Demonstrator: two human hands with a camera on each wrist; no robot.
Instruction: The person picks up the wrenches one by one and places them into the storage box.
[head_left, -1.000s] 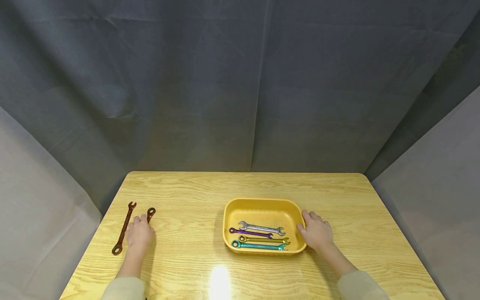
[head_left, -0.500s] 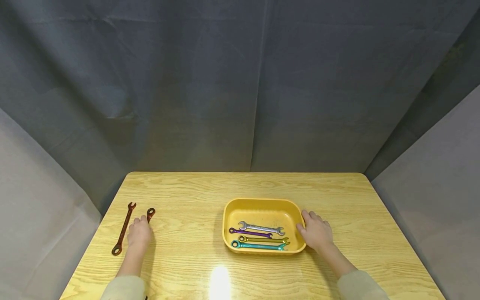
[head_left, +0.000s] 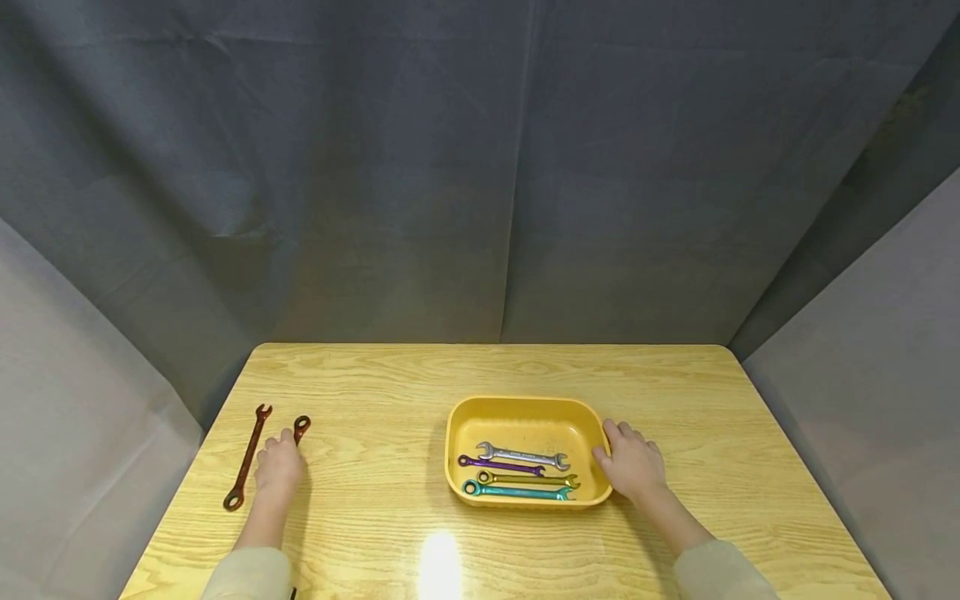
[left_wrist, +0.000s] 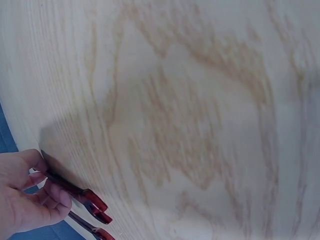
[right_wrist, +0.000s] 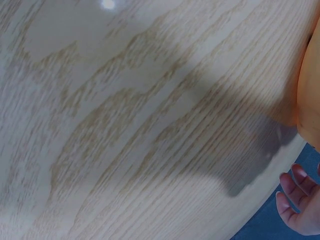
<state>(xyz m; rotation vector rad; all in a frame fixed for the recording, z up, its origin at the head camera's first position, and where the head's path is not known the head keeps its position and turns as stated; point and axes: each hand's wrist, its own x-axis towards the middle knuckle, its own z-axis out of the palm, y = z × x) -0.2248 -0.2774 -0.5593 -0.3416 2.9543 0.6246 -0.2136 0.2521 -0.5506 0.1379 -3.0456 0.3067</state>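
My left hand (head_left: 278,472) pinches a dark red combination wrench (head_left: 302,424) at the left of the table, covering most of its shaft. In the left wrist view, thumb and fingers close on the wrench (left_wrist: 75,188). Another dark red wrench (head_left: 249,458) lies just left of that hand. My right hand (head_left: 636,462) rests against the right rim of a yellow plastic tray (head_left: 525,403), its fingers loosely bent. Inside the tray lie a silver open-end wrench (head_left: 525,457), a purple wrench (head_left: 501,466), a gold wrench (head_left: 531,480) and a teal wrench (head_left: 517,492).
The wood-grain table (head_left: 375,450) has rounded far corners. A dark grey curtain (head_left: 405,208) hangs behind it, with paler panels at both sides. A bright light reflection shows on the tabletop near the front.
Almost nothing moves; the left hand shifts very slightly while staying on the dark red wrench. The right hand and the tray keep their places.
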